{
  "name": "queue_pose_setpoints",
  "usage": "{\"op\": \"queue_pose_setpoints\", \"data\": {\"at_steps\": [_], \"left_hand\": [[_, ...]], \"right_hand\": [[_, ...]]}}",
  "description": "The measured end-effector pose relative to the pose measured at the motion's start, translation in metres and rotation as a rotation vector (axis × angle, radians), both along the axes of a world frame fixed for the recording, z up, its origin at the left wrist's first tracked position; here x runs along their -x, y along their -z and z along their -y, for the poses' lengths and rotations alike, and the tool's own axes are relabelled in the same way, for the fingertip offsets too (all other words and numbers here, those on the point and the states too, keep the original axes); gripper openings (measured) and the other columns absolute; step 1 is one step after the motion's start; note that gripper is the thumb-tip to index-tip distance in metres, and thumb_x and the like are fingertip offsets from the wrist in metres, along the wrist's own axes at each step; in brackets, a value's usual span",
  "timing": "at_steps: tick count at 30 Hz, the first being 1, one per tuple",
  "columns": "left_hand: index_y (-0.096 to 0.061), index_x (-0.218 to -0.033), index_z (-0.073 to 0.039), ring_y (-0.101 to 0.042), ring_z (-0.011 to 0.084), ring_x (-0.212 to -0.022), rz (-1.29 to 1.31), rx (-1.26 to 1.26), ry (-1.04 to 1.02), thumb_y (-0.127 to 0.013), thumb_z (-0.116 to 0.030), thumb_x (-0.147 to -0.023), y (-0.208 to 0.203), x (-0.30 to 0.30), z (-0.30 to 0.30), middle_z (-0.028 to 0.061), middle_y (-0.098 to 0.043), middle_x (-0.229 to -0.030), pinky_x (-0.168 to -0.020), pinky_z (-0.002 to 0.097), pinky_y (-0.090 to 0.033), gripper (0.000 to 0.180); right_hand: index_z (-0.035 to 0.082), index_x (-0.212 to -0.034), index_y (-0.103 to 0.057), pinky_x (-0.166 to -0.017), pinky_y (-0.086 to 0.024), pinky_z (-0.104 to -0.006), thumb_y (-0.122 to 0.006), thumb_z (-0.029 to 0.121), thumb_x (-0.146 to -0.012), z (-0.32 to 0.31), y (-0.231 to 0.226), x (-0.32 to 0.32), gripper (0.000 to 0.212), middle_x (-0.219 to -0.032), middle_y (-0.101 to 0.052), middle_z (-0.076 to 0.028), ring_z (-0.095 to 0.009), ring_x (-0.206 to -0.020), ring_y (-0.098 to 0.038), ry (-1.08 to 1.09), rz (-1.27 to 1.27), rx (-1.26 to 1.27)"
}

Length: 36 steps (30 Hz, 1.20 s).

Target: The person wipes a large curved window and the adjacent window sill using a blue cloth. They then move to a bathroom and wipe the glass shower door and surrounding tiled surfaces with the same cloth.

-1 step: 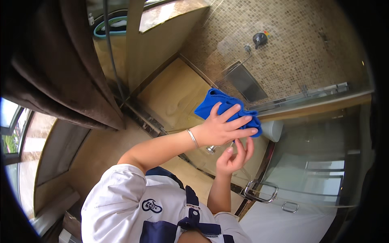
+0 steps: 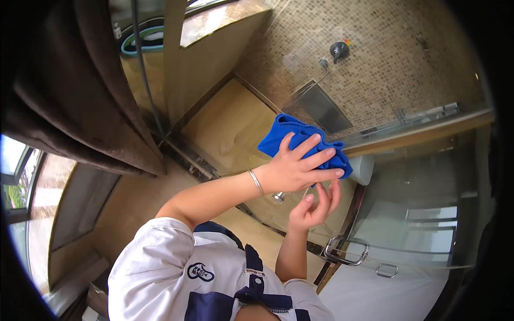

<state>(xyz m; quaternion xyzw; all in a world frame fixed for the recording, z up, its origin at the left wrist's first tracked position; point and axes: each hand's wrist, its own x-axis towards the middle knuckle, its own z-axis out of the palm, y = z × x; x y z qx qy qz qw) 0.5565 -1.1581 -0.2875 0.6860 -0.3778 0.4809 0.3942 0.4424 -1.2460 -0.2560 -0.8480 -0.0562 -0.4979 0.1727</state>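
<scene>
My left hand [image 2: 300,166], with a silver bangle at the wrist, lies over a folded blue cloth [image 2: 279,135], its fingers spread across it. The cloth seems to be held up against a clear glass panel, though the contact is hard to make out. Just below, my right hand [image 2: 312,209] is raised with its fingers bent and the thumb apart. Its fingertips reach close to the cloth's lower edge; whether they touch it or the glass I cannot tell. No object shows in the right hand.
A metal door handle [image 2: 347,251] sticks out at the lower right. Beyond the glass are a mosaic wall [image 2: 385,69], a dark shower valve [image 2: 339,51] and a white rounded fixture [image 2: 363,170]. A brown curtain [image 2: 69,96] hangs at the left, near a window [image 2: 19,187].
The cloth's right end and the fingers of my left hand have shifted slightly right. My right hand has moved a little right too, its fingers still bent.
</scene>
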Motion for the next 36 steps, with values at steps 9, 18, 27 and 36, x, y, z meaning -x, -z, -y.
{"op": "queue_pose_setpoints", "data": {"at_steps": [9, 18, 27, 36], "left_hand": [[-0.054, -0.138, -0.041, -0.037, 0.0162, -0.140, 0.436, -0.608, 0.039, -0.064, -0.033, -0.086, 0.043, -0.015, -0.031, -0.0118, -0.046, -0.147, -0.078, 0.0344, -0.035, 0.053], [-0.061, -0.133, -0.027, -0.045, 0.0217, -0.136, 0.571, -0.470, 0.129, -0.062, -0.026, -0.086, -0.186, -0.008, 0.008, -0.0019, -0.049, -0.148, -0.091, 0.0407, -0.042, 0.047], [-0.062, -0.134, -0.019, -0.042, 0.0404, -0.137, 0.394, -0.049, 0.004, -0.065, -0.030, -0.083, -0.288, 0.020, 0.050, 0.0142, -0.047, -0.149, -0.101, 0.0572, -0.034, 0.052], [-0.059, -0.136, -0.037, -0.042, 0.0382, -0.137, 0.489, -0.297, 0.019, -0.060, -0.052, -0.090, -0.193, 0.015, 0.031, 0.0090, -0.051, -0.147, -0.104, 0.0613, -0.029, 0.048]], "right_hand": [[-0.001, -0.113, -0.064, -0.100, -0.045, -0.0462, -0.060, 0.010, -0.088, -0.011, 0.002, 0.026, 0.028, -0.138, -0.048, -0.025, -0.038, -0.123, -0.051, 0.128, 0.114, -0.107], [0.000, -0.106, -0.067, -0.097, -0.046, -0.0456, -0.063, 0.013, -0.086, -0.004, -0.040, 0.034, 0.025, -0.132, -0.053, -0.024, -0.038, -0.118, -0.054, 0.188, 0.250, -0.038], [0.002, -0.110, -0.067, -0.097, -0.046, -0.0460, -0.064, 0.015, -0.086, 0.039, -0.087, 0.035, 0.028, -0.133, -0.053, -0.022, -0.036, -0.117, -0.054, 0.094, 0.373, 0.060], [0.006, -0.109, -0.068, -0.092, -0.047, -0.0463, -0.065, 0.017, -0.085, 0.058, -0.105, 0.031, 0.027, -0.131, -0.055, -0.020, -0.036, -0.112, -0.057, 0.033, 0.388, 0.132]]}}
